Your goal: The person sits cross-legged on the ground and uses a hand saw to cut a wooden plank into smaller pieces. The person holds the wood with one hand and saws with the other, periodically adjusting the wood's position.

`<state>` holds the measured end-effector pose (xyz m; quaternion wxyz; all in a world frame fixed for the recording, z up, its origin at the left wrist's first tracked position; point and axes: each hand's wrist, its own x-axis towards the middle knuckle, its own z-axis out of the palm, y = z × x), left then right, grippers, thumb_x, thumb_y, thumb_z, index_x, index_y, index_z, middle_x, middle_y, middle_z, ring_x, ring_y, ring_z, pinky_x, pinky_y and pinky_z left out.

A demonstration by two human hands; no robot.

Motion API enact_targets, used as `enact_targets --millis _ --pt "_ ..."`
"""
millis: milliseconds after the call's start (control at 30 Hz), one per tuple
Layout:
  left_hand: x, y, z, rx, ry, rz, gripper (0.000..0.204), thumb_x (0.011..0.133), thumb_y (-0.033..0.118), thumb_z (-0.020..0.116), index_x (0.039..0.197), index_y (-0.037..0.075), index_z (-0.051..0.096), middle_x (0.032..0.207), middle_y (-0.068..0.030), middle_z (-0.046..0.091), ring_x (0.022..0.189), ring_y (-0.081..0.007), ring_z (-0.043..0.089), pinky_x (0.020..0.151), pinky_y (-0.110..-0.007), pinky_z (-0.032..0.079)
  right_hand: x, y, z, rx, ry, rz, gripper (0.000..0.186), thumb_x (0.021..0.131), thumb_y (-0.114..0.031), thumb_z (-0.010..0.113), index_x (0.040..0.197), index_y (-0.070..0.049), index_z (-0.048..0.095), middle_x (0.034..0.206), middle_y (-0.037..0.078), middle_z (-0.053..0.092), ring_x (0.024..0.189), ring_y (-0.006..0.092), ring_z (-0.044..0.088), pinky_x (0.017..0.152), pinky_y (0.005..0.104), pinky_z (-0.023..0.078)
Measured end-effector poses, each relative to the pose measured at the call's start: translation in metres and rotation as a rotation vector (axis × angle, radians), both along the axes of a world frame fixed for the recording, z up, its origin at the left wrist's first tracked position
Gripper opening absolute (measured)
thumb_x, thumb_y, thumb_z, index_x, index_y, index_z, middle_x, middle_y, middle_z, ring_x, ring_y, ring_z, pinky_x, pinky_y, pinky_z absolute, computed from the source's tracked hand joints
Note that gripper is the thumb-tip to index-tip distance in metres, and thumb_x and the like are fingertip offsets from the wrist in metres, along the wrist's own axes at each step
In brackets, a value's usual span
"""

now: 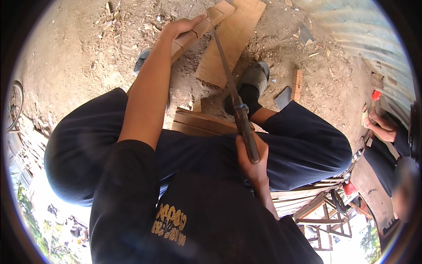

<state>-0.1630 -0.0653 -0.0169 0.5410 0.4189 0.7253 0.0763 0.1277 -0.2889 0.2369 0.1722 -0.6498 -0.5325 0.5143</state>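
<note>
My right hand [254,154] grips the dark handle of a handsaw [229,75] low in front of me. The narrow blade stretches forward and slightly left, seen nearly edge-on. Its far end meets a wooden block [186,40] that has several cut lines across it. Closed over that block, my left hand [182,26] holds it from the left side, close to the blade; some of its fingers are hidden. Beneath and right of the block, a flat wooden board [233,42] lies slanted on the dirt ground.
Between my legs is a wooden plank [193,125]. My shoe [256,78] stands beside the blade. A small notched wood piece [297,86] and a dark flat piece [283,97] lie to the right. Another person's arm [381,125] shows at far right, near corrugated sheeting [351,26].
</note>
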Motion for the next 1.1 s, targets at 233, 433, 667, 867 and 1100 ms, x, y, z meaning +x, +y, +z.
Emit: enact_targets --millis 233,433,667,867,1100 --pt "0.002 -0.001 -0.003 0.026 -0.001 0.036 0.095 0.095 0.075 0.024 0.149 -0.001 0.041 0.156 -0.0277 0.031 0.147 -0.0403 0.03 0.12 -0.047 0.025 -0.005 0.014 -0.013 0.083 0.035 0.009 0.015 0.091 -0.002 0.064 0.079 0.002 0.055 0.058 0.008 0.05 0.051 0.0082 0.043 0.047 0.0321 0.036" --pt "0.01 0.003 -0.001 0.064 0.154 0.068 0.094 0.096 0.073 0.022 0.142 -0.006 0.047 0.15 -0.0297 0.04 0.145 -0.0419 0.033 0.119 -0.049 0.026 0.002 -0.005 0.001 0.059 -0.035 0.03 0.014 0.092 -0.001 0.064 0.079 0.001 0.056 0.058 0.008 0.052 0.05 0.0083 0.046 0.047 0.0312 0.039" --pt "0.004 -0.001 0.003 0.046 0.105 -0.027 0.094 0.089 0.08 0.031 0.133 0.003 0.062 0.141 -0.0283 0.053 0.134 -0.0394 0.05 0.112 -0.05 0.036 -0.001 -0.016 -0.007 0.025 -0.028 0.006 0.014 0.092 -0.002 0.064 0.081 0.001 0.056 0.058 0.007 0.052 0.05 0.0073 0.047 0.047 0.0303 0.039" --pt "-0.011 0.006 -0.008 0.013 -0.025 -0.107 0.091 0.092 0.078 0.032 0.154 0.011 0.038 0.159 -0.0203 0.032 0.147 -0.0355 0.031 0.12 -0.048 0.025 0.002 -0.016 -0.007 -0.017 -0.003 -0.006 0.016 0.092 -0.002 0.065 0.08 0.0 0.055 0.058 0.007 0.052 0.051 0.0071 0.046 0.046 0.0301 0.038" --pt "-0.008 0.005 -0.01 -0.011 -0.099 0.014 0.088 0.09 0.08 0.031 0.148 0.016 0.047 0.155 -0.0211 0.038 0.144 -0.0337 0.036 0.118 -0.049 0.027 0.007 -0.024 0.006 -0.03 -0.028 0.016 0.018 0.092 -0.002 0.066 0.079 0.0 0.054 0.057 0.009 0.05 0.049 0.0087 0.046 0.046 0.0305 0.038"
